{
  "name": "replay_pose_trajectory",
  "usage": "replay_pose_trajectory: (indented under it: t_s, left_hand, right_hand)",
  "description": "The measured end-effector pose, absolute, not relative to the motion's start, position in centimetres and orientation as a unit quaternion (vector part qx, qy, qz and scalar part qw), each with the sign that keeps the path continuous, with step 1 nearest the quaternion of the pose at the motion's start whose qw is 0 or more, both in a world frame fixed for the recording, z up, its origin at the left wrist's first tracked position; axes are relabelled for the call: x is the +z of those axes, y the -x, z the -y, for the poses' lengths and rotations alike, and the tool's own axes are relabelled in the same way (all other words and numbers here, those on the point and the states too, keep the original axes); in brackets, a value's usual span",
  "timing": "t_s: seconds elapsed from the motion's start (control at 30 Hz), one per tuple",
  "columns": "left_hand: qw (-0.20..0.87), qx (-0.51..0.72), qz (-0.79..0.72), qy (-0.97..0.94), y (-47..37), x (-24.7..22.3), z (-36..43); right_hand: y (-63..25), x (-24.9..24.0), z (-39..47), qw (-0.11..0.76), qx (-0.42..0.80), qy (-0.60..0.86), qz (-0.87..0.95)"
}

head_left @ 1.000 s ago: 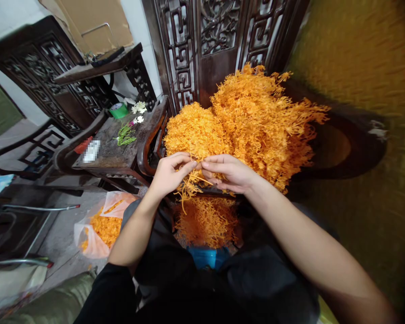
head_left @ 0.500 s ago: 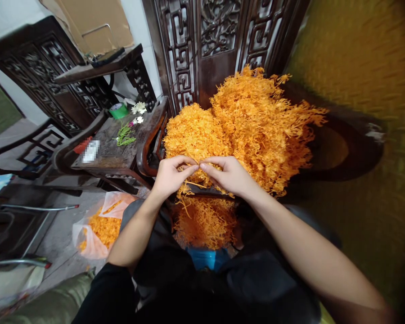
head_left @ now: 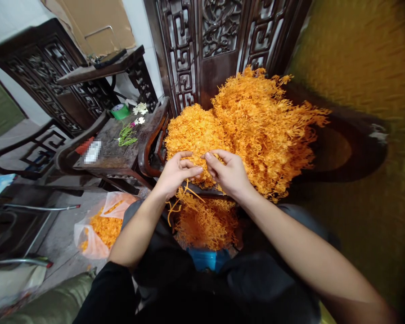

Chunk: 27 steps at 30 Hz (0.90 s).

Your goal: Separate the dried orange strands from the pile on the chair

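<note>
- Orange branching sprig (head_left: 196, 195): its thin, forked strands are seen hanging just below the left hand (head_left: 178, 173), in front of the chair seat's edge.
- The left hand's thumb and forefinger are parted; whether the sprig is gripped by the lower fingers cannot be told.
- The right hand (head_left: 230, 173) is set narrow, thumb and forefinger drawn together; whether a scrap is pinched there cannot be told. The two hands are near each other but apart.
- The step in hand is judged to be fine fingertip work on a single sprig; for any next move, a light pinch and a steady left hand would be called for, as the strands look pliant and prone to snagging.
- Just beyond, a smaller, tightly crumbed orange heap (head_left: 194, 128) is touched by a larger, stringier heap (head_left: 256, 117), both borne by a dark, glossy, fretwork-carved wooden chair (head_left: 219, 72).
- Below, a loose orange clump (head_left: 205, 220) is seen above a smooth blue container (head_left: 207, 260).
- Farther left, orange pieces are held in a thin, translucent bag (head_left: 92, 240) on the floor.
</note>
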<state>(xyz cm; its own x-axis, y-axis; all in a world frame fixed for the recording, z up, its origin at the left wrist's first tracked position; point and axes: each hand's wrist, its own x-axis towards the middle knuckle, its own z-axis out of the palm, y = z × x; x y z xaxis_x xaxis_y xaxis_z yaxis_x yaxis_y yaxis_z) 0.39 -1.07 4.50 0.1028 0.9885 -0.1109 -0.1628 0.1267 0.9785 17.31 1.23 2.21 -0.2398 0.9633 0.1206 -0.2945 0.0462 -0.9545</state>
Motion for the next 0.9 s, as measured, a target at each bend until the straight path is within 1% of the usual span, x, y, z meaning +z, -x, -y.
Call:
replay_pose_trajectory:
  t_s: [0.13,0.23,0.3,0.4,0.5,0.6,0.7,0.83,0.9]
  left_hand:
    - [0.61,0.501,-0.447,-0.42,-0.1,4.8,1.1]
    - [0.622,0.496,-0.449,-0.407,-0.2,4.5,1.0]
    - [0.623,0.498,-0.452,-0.4,-0.1,4.3,0.9]
    - [0.611,0.526,-0.452,-0.382,0.2,4.1,0.7]
    - [0.584,0.538,-0.457,-0.4,0.1,3.8,0.9]
    - [0.516,0.534,-0.476,-0.472,-0.5,3.3,1.2]
    - [0.417,0.583,-0.491,-0.496,-1.0,2.8,0.5]
    - [0.318,0.663,-0.512,-0.444,0.4,3.1,-1.7]
    - [0.296,0.659,-0.523,-0.453,1.3,3.5,-2.3]
  right_hand:
    - [-16.9,2.2,-1.3,0.529,0.627,0.329,0.468]
    - [-17.1,2.4,-1.6,0.517,0.58,0.362,0.516]
    - [-17.5,2.6,-1.7,0.484,0.535,0.371,0.585]
    - [-17.8,3.0,-1.8,0.402,0.486,0.348,0.694]
    - [-17.9,3.0,-1.7,0.341,0.436,0.358,0.752]
    - [-17.6,3.1,-1.3,0.334,0.378,0.363,0.783]
    - [-17.1,3.6,-0.3,0.355,0.332,0.358,0.797]
    - [-17.0,4.9,1.0,0.34,0.33,0.317,0.822]
    - [-17.6,5.2,0.9,0.347,0.345,0.302,0.818]
